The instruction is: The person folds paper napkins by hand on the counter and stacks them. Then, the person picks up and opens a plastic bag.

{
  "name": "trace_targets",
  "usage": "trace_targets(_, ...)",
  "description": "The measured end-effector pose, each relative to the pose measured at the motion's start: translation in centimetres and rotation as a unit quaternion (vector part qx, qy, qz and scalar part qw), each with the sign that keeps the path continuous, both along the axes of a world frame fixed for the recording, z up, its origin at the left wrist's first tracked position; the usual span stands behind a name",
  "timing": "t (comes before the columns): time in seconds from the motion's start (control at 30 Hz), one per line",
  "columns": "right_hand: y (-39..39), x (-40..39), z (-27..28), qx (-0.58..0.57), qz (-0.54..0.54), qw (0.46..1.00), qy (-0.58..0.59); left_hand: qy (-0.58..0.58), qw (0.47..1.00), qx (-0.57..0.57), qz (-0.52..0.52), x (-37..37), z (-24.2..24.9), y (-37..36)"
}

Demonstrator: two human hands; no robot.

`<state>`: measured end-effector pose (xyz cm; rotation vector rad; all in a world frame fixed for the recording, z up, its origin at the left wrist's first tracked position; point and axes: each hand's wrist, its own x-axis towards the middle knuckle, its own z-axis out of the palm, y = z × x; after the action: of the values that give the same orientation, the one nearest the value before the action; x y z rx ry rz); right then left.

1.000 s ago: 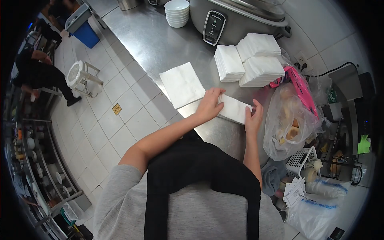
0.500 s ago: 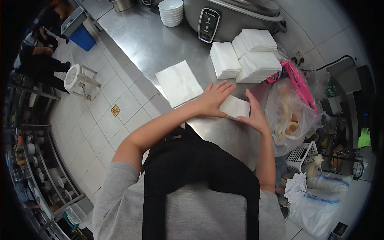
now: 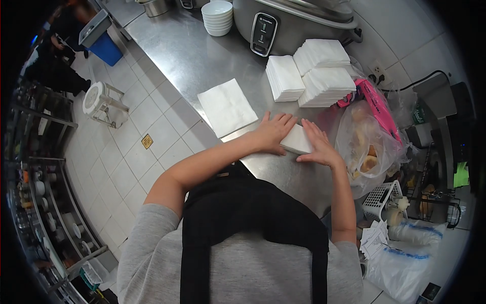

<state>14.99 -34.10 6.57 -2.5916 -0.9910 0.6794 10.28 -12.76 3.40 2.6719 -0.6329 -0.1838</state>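
Between my two hands sits a small stack of white paper napkins (image 3: 297, 140) on the steel counter. My left hand (image 3: 273, 133) presses the stack's left side with its fingers stretched out. On the other side, my right hand (image 3: 319, 146) holds the right edge, thumb at the near corner and fingers along the far one. The hands partly cover the stack. Left of them lies an unfolded-looking, larger white napkin pile (image 3: 227, 107), close to the counter's edge. Beyond my hands stand several neat stacks of folded napkins (image 3: 324, 76).
A large grey cooker (image 3: 298, 30) and stacked white bowls (image 3: 217, 19) stand at the back of the counter (image 3: 177, 55). At right are a plastic bag with bread (image 3: 367, 147) and a white basket (image 3: 379, 200). A stool (image 3: 104, 104) and another person (image 3: 55, 71) are at left.
My right hand has moved in closer to my left, its fingers now lying against the napkin stack. The stack's side shows more. The person at left has shifted.
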Motion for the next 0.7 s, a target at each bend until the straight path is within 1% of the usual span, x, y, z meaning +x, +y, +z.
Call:
trace_targets(0.03,0.0,-0.2,-0.4,0.000,0.001,1.000,0.000,-0.051,0.999,0.009,0.002,-0.4,-0.4,-0.2)
trace_targets(0.1,-0.1,-0.6,-1.9,0.020,-0.012,0.998,-0.059,-0.070,0.997,0.021,0.003,-1.0,-1.1,-0.7)
trace_targets(0.13,-0.1,-0.8,-2.6,0.020,-0.010,0.998,-0.058,-0.089,0.996,0.033,0.004,-1.2,-1.4,-0.9)
trace_targets(0.2,-0.1,-1.2,-4.2,-0.009,-0.036,0.991,-0.127,-0.104,0.994,0.033,0.011,-1.7,-2.8,-1.3)
trace_targets(0.23,-0.2,-1.5,-5.2,-0.009,-0.033,0.992,-0.125,-0.120,0.992,0.033,0.019,-1.9,-3.0,-1.4)
trace_targets(0.3,-0.2,-1.9,-6.4,0.054,-0.059,0.986,-0.144,-0.108,0.993,0.031,0.021,-1.9,-3.3,-1.6)
trace_targets(0.37,-0.4,-1.7,-6.3,0.056,-0.056,0.989,-0.127,-0.100,0.994,0.028,0.027,-2.1,-3.4,-1.2)
trace_targets(0.43,-0.2,-1.6,-5.4,0.056,-0.052,0.990,-0.116,-0.146,0.988,-0.049,0.005,-2.0,-3.4,-0.7)
trace_targets(0.47,-0.2,-1.6,-4.7,0.053,-0.060,0.992,-0.101,-0.151,0.987,-0.049,0.012,-1.8,-3.4,-0.1)
trace_targets(0.53,0.1,-1.6,-3.3,0.050,-0.061,0.993,-0.085,-0.132,0.980,-0.146,0.011,-2.6,-1.7,2.2)
trace_targets(0.57,0.3,-1.6,-2.8,0.078,-0.076,0.987,-0.118,-0.172,0.970,-0.160,0.060,-3.2,-1.4,3.7)
trace_targets(0.6,0.6,-1.7,-2.4,0.107,-0.093,0.979,-0.149,-0.148,0.973,-0.128,0.123,-3.9,-0.6,5.3)
trace_targets(0.63,1.2,-1.8,-1.8,0.108,-0.089,0.979,-0.147,-0.123,0.970,-0.097,0.185,-4.6,0.1,6.8)
trace_targets(0.67,1.8,-1.9,-1.2,0.140,-0.084,0.975,-0.150,-0.142,0.965,-0.072,0.210,-5.2,0.2,8.2)
trace_targets(0.7,2.6,-2.0,-0.8,0.172,-0.079,0.970,-0.154,-0.132,0.964,-0.049,0.225,-5.7,-0.1,9.2)
